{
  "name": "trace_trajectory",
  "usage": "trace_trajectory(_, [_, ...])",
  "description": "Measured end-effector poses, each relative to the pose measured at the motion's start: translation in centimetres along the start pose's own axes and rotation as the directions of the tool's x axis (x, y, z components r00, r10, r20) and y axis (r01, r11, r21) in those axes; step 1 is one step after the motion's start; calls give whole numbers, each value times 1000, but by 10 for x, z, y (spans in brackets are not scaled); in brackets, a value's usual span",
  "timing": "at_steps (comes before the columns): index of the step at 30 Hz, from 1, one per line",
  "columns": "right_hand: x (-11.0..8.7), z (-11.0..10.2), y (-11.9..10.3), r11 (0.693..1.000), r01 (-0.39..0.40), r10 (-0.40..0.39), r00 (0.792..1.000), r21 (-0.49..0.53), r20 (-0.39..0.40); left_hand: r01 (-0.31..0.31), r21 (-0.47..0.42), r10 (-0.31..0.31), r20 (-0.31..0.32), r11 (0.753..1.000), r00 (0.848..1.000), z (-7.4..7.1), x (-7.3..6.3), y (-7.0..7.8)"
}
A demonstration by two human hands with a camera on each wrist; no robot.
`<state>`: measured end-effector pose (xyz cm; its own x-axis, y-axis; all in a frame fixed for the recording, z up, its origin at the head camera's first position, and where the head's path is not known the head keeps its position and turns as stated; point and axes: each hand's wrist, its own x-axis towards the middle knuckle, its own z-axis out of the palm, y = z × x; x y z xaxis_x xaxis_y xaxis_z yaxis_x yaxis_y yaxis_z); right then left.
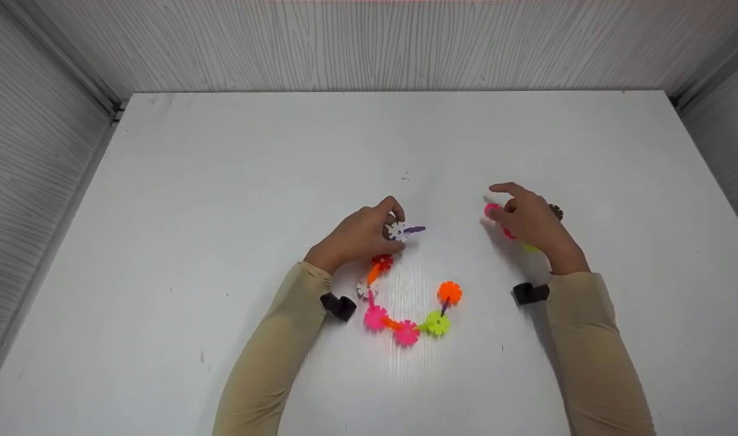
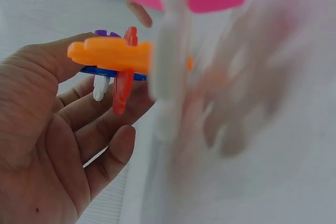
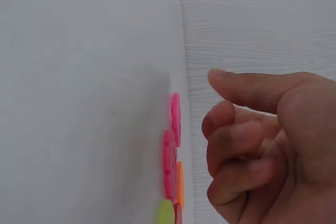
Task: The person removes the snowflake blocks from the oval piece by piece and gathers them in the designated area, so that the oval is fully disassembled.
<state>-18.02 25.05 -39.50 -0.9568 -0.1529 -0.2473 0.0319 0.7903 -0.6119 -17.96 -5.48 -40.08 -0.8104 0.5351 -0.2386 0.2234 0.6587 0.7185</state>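
Note:
A chain of notched plastic discs in red, orange, white, pink and yellow-green curves across the white table, ending in an orange disc point(image 1: 450, 293). At the chain's upper end, my left hand point(image 1: 362, 233) pinches between thumb and fingers a piece with a white disc point(image 1: 398, 231) and a purple disc point(image 1: 415, 229) set edge-on. The left wrist view shows a blue disc point(image 2: 100, 72) in that grip, beside a red disc point(image 2: 123, 80). My right hand point(image 1: 529, 221) hovers over loose discs, its fingers bent and holding nothing; a pink disc point(image 3: 176, 119) lies near its fingertips.
Partly under the right hand lie several loose discs, among them a dark disc point(image 1: 556, 211) and a yellow-green disc point(image 1: 531, 247). Pale wood-grain panels point(image 1: 369, 45) wall the table's back and sides. Black wrist cameras point(image 1: 339, 307) sit at both sleeves.

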Motion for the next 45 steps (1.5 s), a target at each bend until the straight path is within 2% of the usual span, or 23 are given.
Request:
trace_trajectory(4, [0,4,-7,998,53,-53,999,28,0,-23,29,23,-14,999,1000,0,0,-1])
trace_trajectory(9, [-2,12,-22,995,94,-95,995,11,44,-56,25,57,-32,998,998,1,1,-1])
trace_trajectory(13, [-6,19,-36,994,112,-111,990,-5,88,-46,8,46,-21,999,999,2,1,1])
trace_trajectory(24, [-14,39,-58,967,255,-255,957,15,135,-52,23,52,-20,998,998,3,1,3])
trace_trajectory(35, [-17,50,-64,931,364,-365,925,30,109,-75,4,76,-56,997,996,4,0,3])
trace_trajectory(39, [-17,52,-64,921,390,-390,916,23,97,-63,1,63,-54,998,997,4,0,4])
trace_trajectory(45, [-17,49,-63,908,418,-418,905,23,81,-75,-15,75,-36,997,997,3,0,5])
